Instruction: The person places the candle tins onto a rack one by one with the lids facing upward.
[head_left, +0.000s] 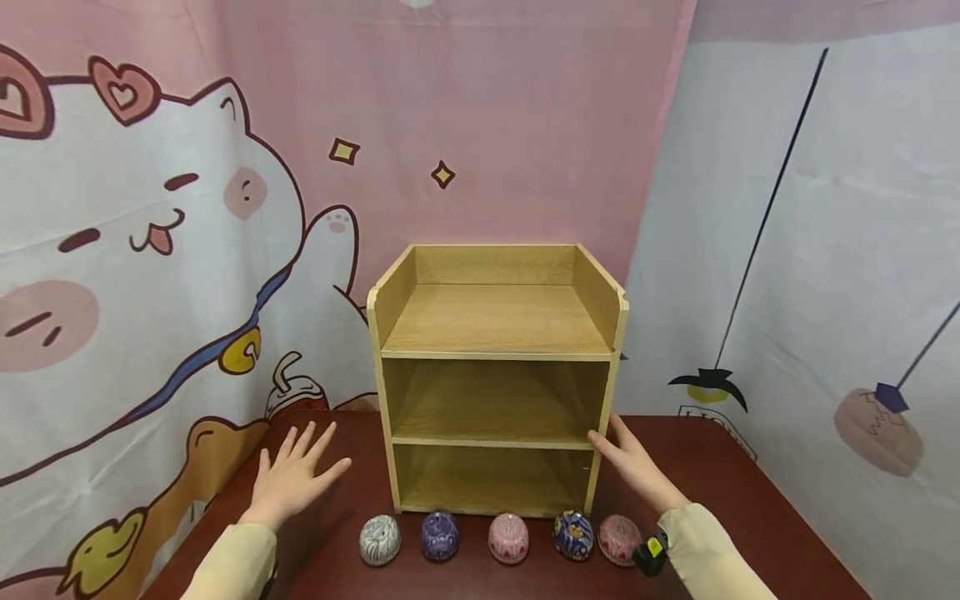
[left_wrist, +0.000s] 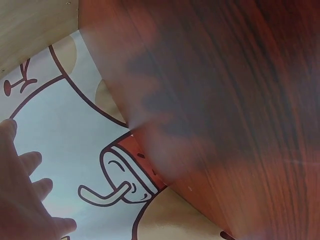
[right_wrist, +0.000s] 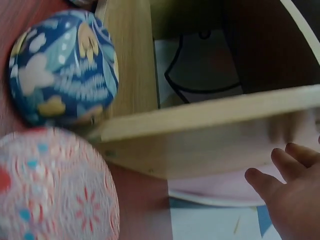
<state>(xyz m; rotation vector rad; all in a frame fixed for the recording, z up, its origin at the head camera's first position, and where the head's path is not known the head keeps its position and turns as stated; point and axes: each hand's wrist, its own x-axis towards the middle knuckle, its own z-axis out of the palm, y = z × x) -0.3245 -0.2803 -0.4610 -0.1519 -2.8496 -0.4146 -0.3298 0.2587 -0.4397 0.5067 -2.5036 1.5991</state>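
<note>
A light wooden shelf unit (head_left: 502,321) with an open top and two compartments below stands upright on the table. To its left, my left hand (head_left: 291,479) hovers over the table with fingers spread and nothing in it. My right hand (head_left: 633,467) is at the shelf's right side, its thumb overlapping the front edge in the head view. In the right wrist view, the straight fingers (right_wrist: 287,162) lie close to the outer side panel (right_wrist: 210,142). Before the shelf, a row of small round patterned tins includes a blue one (right_wrist: 65,67) and a pink one (right_wrist: 55,185).
The row also holds a grey-white tin (head_left: 380,540), a purple tin (head_left: 439,536) and another pink tin (head_left: 508,538). The dark red wood-grain table (head_left: 750,517) extends to both sides of the shelf. Behind it hangs a printed cloth (head_left: 525,125) with cartoon drawings.
</note>
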